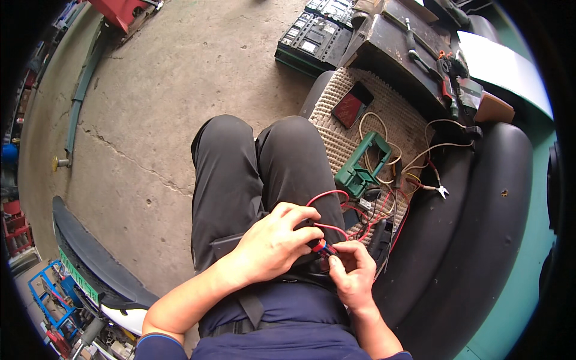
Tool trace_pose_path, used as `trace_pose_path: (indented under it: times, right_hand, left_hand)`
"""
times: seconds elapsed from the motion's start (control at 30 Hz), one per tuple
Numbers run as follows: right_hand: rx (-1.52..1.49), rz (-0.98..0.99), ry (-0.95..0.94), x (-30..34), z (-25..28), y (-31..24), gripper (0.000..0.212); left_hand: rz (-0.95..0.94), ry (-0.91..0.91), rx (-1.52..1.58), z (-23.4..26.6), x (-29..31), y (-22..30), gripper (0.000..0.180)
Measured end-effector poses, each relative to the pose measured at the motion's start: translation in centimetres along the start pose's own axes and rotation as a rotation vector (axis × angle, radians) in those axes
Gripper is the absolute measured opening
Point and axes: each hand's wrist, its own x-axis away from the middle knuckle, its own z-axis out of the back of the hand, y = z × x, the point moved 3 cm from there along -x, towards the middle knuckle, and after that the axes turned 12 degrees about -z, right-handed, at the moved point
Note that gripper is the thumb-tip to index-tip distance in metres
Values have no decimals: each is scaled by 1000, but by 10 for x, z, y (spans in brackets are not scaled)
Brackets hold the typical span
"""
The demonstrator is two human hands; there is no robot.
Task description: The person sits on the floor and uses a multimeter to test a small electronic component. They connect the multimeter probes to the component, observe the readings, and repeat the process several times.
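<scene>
Over my lap, my left hand [271,245] curls its fingers round a dark piece, mostly hidden by the fingers. Out of its grip, toward the right, sticks a short rod-like piece [323,247] coloured red, blue and black; its kind is not clear. My right hand [353,273] pinches the other end of this piece between thumb and fingers. A red wire [331,228] loops beside the left fingers toward a tangle of wires on the seat. Close by on the woven seat cover lies an open green plastic housing [365,168].
On the woven cover [336,90] lies a dark phone-like device [353,105]. Small pliers [443,191] rest on the black padded armrest [480,198] among cables. Tools lie on a dark box [396,54] at upper right. Black cases [315,42] stand on the concrete floor [168,78].
</scene>
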Motion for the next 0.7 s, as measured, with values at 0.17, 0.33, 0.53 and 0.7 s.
trace_pose_path:
  times: [0.17, 0.33, 0.53, 0.7]
  right_hand:
    - [17, -120, -222, -15, 4, -15, 29]
    - [-13, -190, -370, -37, 11, -11, 22]
    - [15, -182, -441, -49, 9, -17, 21]
    - [46, -153, -485, -54, 8, -21, 21]
  left_hand:
    - [-112, 6, 32, -6, -5, -4, 37]
    - [-124, -31, 160, -3, -8, -13, 37]
    - [-75, -92, 266, 5, -13, -25, 26]
    - [-130, -87, 199, 4, -16, -27, 25]
